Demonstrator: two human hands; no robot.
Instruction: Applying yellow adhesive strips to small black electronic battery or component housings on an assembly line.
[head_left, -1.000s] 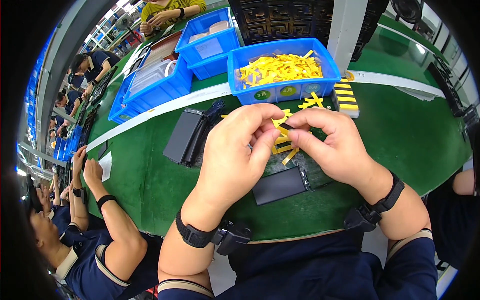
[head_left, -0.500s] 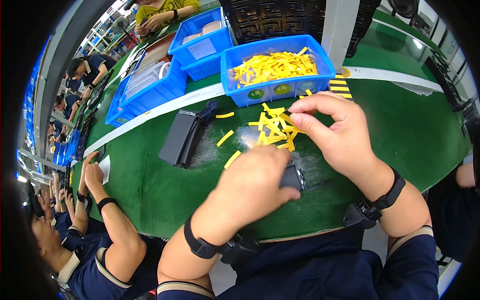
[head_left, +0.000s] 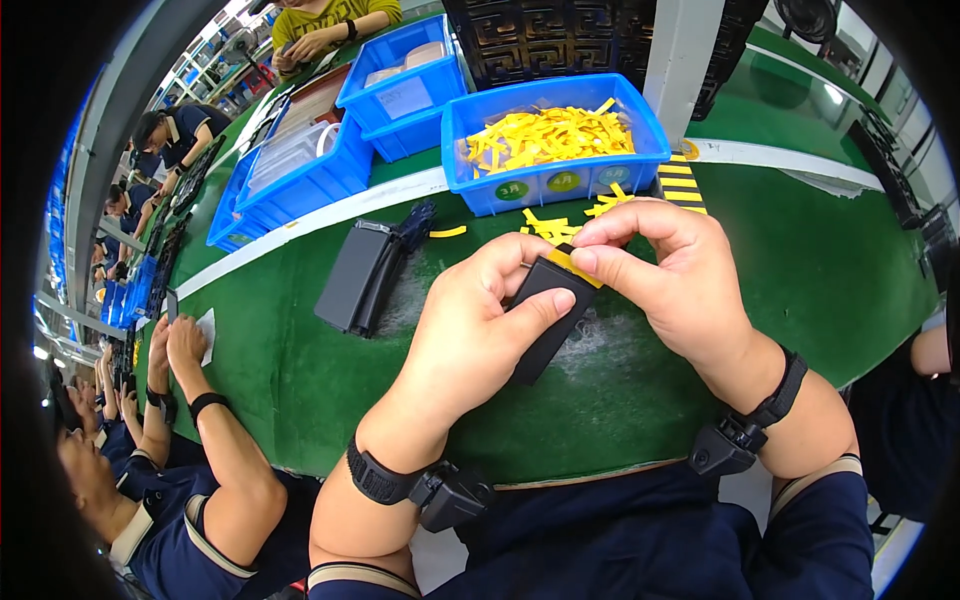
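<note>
Head cam has us with both hands busy: our left hand (head_left: 465, 315) has a slim dark panel (head_left: 548, 340) gripped at a slant over the green table (head_left: 800, 290), thumb across its face. Our right hand (head_left: 670, 275) is pinching, thumb and forefinger, at a yellow strip (head_left: 576, 268) lying across the panel's upper end. Just beyond our hands there are some loose strips (head_left: 545, 227), then a blue bin (head_left: 478, 197) heaped with more yellow ones. Off to our left sits a dark stack (head_left: 352, 275).
</note>
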